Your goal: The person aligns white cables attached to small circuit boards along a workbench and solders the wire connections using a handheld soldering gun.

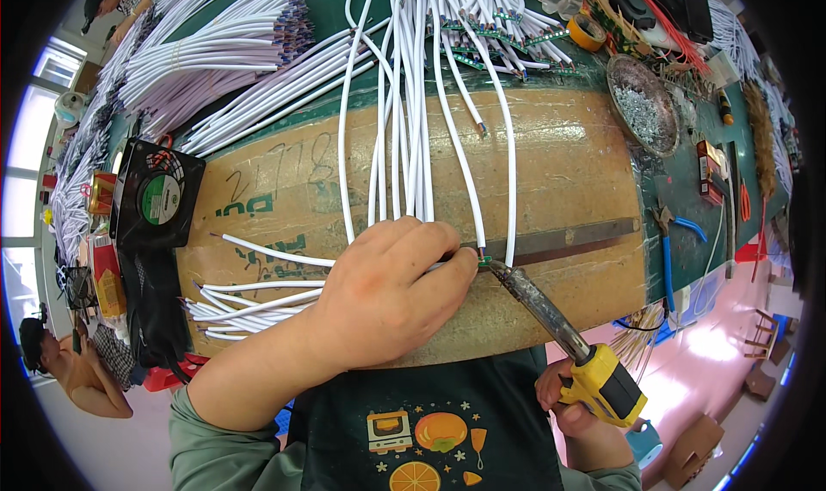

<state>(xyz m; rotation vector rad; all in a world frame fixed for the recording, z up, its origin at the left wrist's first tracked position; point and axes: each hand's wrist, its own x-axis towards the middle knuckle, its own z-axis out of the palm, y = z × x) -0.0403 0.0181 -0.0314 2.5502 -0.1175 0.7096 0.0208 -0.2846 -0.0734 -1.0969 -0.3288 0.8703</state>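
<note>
My left hand [391, 289] is closed over a bunch of white cables [400, 147] on a brown cardboard sheet. Its thumb and index finger are beside a small green circuit board [485, 259], where one white cable [469, 194] ends. Low on the right, my right hand [559, 392] grips the yellow and black handle of a soldering gun [607, 383]. The gun's dark metal tip meets the little board or lies right against it. A flat metal bar [568, 234] lies on the cardboard behind the tip. The left fingertips are partly hidden.
Bundled white cables [206, 69] lie at the back left, others with green boards at the back centre. A black fan [159, 197] stands left of the cardboard [585, 155]. A bowl of metal bits [644, 104], tape [587, 33] and pliers [667, 250] lie right. Two people are at left.
</note>
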